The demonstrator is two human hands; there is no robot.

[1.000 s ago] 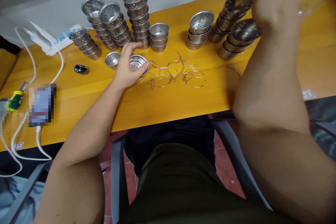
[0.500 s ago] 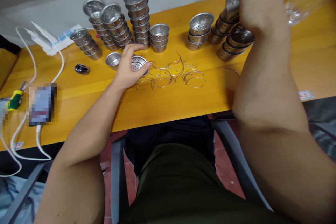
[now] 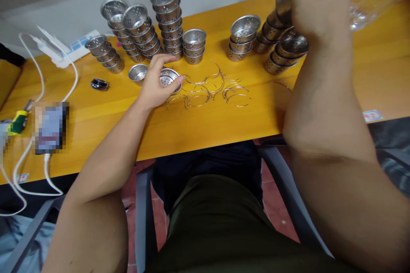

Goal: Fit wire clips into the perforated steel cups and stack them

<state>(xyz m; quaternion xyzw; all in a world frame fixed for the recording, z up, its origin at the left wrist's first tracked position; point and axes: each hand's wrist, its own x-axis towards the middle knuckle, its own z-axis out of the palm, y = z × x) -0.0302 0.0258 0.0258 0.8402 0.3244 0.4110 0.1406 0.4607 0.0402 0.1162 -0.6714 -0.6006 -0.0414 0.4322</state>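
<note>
My left hand rests on the table, its fingers and thumb curled round a small perforated metal strainer basket. Another strainer basket sits just left of that hand. Thin curved wire handles lie in a loose heap to its right. At the upper right, my right hand is closed on a strainer basket at the top of a leaning stack. Its fingertips are partly hidden behind the hand and by the frame's top edge. Below it stands a short basket stack.
Tall basket stacks line the back left, with a shorter stack right of centre. A phone, white cables, a power strip and a small black object lie left. A clear bottle lies far right.
My right hand has shifted slightly upward, turning so that a dark, shiny part shows between thumb and fingers. The left hand stays still on its basket.
</note>
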